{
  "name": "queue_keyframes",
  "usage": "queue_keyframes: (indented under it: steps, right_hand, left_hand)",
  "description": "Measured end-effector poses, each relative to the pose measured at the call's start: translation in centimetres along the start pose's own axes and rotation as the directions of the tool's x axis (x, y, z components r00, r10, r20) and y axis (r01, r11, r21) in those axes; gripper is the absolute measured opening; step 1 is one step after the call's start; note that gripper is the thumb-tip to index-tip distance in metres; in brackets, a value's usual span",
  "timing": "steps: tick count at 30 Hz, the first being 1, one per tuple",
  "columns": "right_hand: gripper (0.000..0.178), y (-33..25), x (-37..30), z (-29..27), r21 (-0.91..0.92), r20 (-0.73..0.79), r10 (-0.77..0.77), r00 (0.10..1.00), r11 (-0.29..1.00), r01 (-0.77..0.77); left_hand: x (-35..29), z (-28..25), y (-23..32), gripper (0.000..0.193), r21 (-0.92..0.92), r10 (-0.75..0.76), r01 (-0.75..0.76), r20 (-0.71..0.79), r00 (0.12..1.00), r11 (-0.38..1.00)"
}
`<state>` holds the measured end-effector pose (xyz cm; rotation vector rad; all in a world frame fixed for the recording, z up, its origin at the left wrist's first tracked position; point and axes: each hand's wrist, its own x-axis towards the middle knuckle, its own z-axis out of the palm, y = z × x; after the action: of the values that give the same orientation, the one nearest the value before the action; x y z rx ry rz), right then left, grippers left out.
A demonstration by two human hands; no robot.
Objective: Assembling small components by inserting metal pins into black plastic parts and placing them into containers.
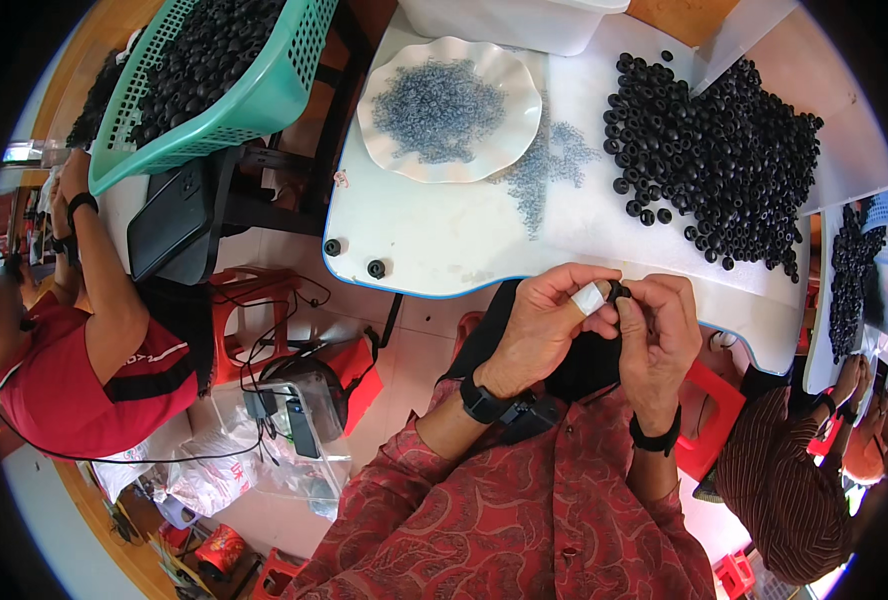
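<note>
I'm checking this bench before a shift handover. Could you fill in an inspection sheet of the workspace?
Surface: white table with blue edging.
Job's things: small black piece in the fingers; heap of hollow black pieces; scalloped white plate bearing tiny clear pieces, more lying beside it.
Clutter: two loose black rounds near the table's left end.
Hands: left hand, white tape on one digit, and right hand both pinch the small black piece.
Cables: black cable at lower left, off the table.
Surroundings: co-worker in red at left; green basket of black pieces; co-worker in stripes at right.
</note>
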<state>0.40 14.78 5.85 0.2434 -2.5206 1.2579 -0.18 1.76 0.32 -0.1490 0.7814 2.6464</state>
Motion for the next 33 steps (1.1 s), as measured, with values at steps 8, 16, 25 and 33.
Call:
queue_keyframes:
  steps: [8,16,25,33]
  right_hand:
    - [0.017,-0.5,0.0,-0.4,-0.073,0.04,-0.062,0.997,0.995,0.065]
    - [0.018,-1.3,0.2,-0.4,-0.078,0.099,-0.108,0.989,0.99,0.116]
    - [0.02,-1.2,-0.2,-0.6,-0.069,0.121,-0.028,0.992,0.997,0.037]
    - [0.019,-1.4,-0.2,-0.9,-0.078,0.139,0.037,0.99,0.997,-0.026]
  left_hand:
    - [-0.5,0.7,1.0,0.021,0.242,0.012,0.002,-0.055,0.998,0.97]
    - [-1.0,1.6,1.6,0.02,0.301,0.072,-0.05,-0.061,0.996,0.952]
    - [-0.9,1.4,1.1,0.019,0.316,-0.006,0.036,-0.098,0.995,0.948]
    - [-0.7,1.6,0.6,0.018,0.323,-0.012,0.047,-0.109,0.994,0.945]
